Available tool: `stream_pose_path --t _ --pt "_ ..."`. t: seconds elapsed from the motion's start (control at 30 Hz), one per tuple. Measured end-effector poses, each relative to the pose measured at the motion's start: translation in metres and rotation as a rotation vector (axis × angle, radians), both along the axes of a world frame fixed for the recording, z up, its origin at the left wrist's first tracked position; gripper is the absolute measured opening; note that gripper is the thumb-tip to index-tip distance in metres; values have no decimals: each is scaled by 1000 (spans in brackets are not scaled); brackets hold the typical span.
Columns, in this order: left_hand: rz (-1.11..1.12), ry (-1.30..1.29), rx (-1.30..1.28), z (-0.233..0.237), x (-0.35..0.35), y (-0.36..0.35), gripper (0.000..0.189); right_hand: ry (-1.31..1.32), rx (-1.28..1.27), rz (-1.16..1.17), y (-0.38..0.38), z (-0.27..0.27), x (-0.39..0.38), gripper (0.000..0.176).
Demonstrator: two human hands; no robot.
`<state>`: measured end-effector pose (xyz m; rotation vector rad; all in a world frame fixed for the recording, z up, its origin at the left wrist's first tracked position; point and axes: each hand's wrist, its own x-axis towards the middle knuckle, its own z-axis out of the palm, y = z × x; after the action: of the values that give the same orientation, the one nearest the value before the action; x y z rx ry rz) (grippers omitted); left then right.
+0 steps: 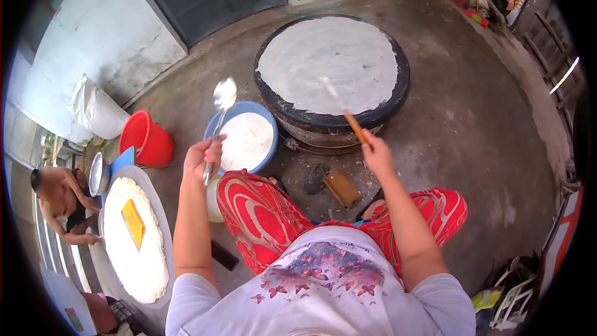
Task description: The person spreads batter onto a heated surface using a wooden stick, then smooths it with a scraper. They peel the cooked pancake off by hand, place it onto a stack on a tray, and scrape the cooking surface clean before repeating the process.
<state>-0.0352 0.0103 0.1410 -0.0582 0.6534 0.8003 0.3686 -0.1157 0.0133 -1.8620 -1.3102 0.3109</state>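
Note:
My left hand (pixel 205 152) is closed round the handle of a metal ladle (pixel 224 94), whose bowl is raised beside a blue basin (pixel 272 126) holding white powder or batter. My right hand (pixel 377 150) grips the wooden handle of a spatula (pixel 354 126). Its pale, blurred blade points over the large round griddle (pixel 403 81) with a black rim. A thin white layer (pixel 329 56) covers most of the griddle's surface; whether the blade touches it cannot be made out.
At the left stand a red bucket (pixel 146 140), a white sack (pixel 96 109) and a round board with a thick white stack (pixel 134 267) and a yellow piece on it. A person (pixel 62 202) is beside it. A brown block (pixel 341 188) and a dark phone (pixel 224 256) lie on the floor.

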Motion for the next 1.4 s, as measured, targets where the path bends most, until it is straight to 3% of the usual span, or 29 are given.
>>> stream_pose_path --t 0.07,0.1,0.2,0.57,0.63,0.8,0.87,0.9,0.97,1.0,1.07,1.1,1.13,1.2,1.27,1.33,1.4 --pt "24 129 -71 -28 -26 1 30 170 -23 -95 6 -23 34 46" --pt "17 124 -71 -41 -35 1 30 519 -105 -129 5 10 30 52" --pt "97 191 -232 -75 -53 -3 30 658 -135 -210 9 27 37 54" --pt "185 80 -353 -119 -65 -11 26 625 -299 -283 48 14 53 47" --pt "194 44 -360 -125 -65 -8 24 366 -212 -266 60 -23 62 41" --pt "158 68 -358 -151 -70 3 24 117 -203 -236 56 7 36 35" --pt "152 56 -366 -153 -65 4 24 601 -257 -208 53 19 35 34" --pt "150 39 -323 -152 -59 1 25 600 -257 -211 52 19 37 34" --pt "148 20 -281 -157 -59 2 26 884 -197 -368 47 16 46 35" --pt "73 -13 -236 -168 -64 5 28 883 -197 -369 47 -4 51 35" --pt "-5 -44 -190 -178 -64 6 30 286 37 -105 49 -63 59 36" --pt "26 185 -169 -182 -57 3 32 483 -266 -72 35 -7 39 37" --pt "55 413 -145 -184 -51 0 34 480 -264 -75 26 13 34 37" --pt "22 366 -108 -185 -50 -10 34 1122 -196 -45 11 30 28 38" --pt "-8 323 -71 -172 -45 -21 34 1167 -152 -98 1 29 37 38" --pt "4 467 77 -148 -36 -38 33 1106 -125 -229 -10 21 48 39" --pt "23 528 124 -159 -45 -43 32 977 -165 -276 -14 1 52 38"
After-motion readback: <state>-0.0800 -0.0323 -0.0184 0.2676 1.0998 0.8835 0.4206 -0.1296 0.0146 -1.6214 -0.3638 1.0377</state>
